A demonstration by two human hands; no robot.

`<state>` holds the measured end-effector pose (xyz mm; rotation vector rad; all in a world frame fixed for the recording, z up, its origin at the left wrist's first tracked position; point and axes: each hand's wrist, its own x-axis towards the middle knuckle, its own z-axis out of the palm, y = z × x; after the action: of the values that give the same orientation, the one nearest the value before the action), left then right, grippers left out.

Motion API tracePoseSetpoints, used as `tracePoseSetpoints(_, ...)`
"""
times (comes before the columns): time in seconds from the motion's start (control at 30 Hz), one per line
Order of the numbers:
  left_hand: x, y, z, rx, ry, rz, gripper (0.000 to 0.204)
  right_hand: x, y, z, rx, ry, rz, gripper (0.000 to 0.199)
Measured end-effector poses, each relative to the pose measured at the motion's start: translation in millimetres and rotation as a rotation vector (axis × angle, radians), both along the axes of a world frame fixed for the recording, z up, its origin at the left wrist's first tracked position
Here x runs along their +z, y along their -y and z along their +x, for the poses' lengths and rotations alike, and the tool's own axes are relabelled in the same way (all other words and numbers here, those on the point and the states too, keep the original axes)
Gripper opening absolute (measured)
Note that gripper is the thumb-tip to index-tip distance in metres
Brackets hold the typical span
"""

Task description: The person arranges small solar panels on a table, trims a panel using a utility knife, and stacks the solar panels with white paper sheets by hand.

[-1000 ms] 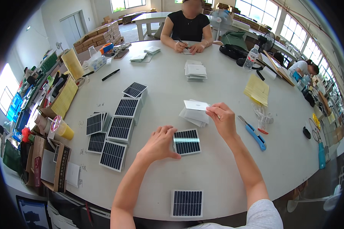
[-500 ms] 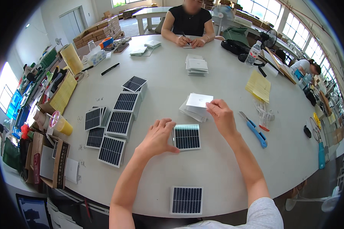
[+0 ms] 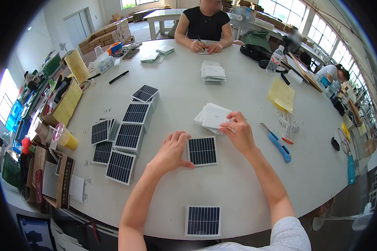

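Note:
My left hand [image 3: 171,151] curves round the left side of a small solar panel [image 3: 202,151] with dark cells and a white frame. Its thumb is at the panel's lower left corner and its fingers are near the upper left one. Just beyond lies a fanned pile of thin white squares [image 3: 206,116]. My right hand [image 3: 238,130] pinches the right edge of the top white square [image 3: 216,116], which lies flat on that pile. Another solar panel [image 3: 202,220] lies by itself at the near table edge.
Stacked solar panels [image 3: 129,136] stand to the left. A blue utility knife [image 3: 279,144], glove [image 3: 287,125] and yellow paper [image 3: 280,95] lie on the right. Farther off are a white stack [image 3: 213,73], a bottle [image 3: 275,58] and a person writing [image 3: 205,29]. A drink cup [image 3: 66,136] stands far left.
My right hand has lowered the white square from a raised position onto the pile. My left hand stays by the solar panel, and the pale sheen on that panel's top is gone.

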<state>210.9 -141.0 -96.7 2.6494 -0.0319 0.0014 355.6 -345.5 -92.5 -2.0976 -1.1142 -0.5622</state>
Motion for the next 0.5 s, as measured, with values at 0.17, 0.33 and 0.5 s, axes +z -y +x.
tracePoseSetpoints(0.17, 11, 2, -5, 0.013, 0.059, -0.056, 0.093, 3, -10, -27, 0.187, -0.575, -0.064, 0.016)
tracePoseSetpoints(0.33, 0, 1, -4, 0.044, 0.025, 0.023, 0.092, 19, -8, 0, 0.056, -0.138, 0.191, 0.013)
tracePoseSetpoints(0.5, 5, 2, -1, 0.013, 0.019, -0.044, 0.089, -1, -3, -5, 0.082, -0.060, -0.026, 0.018)
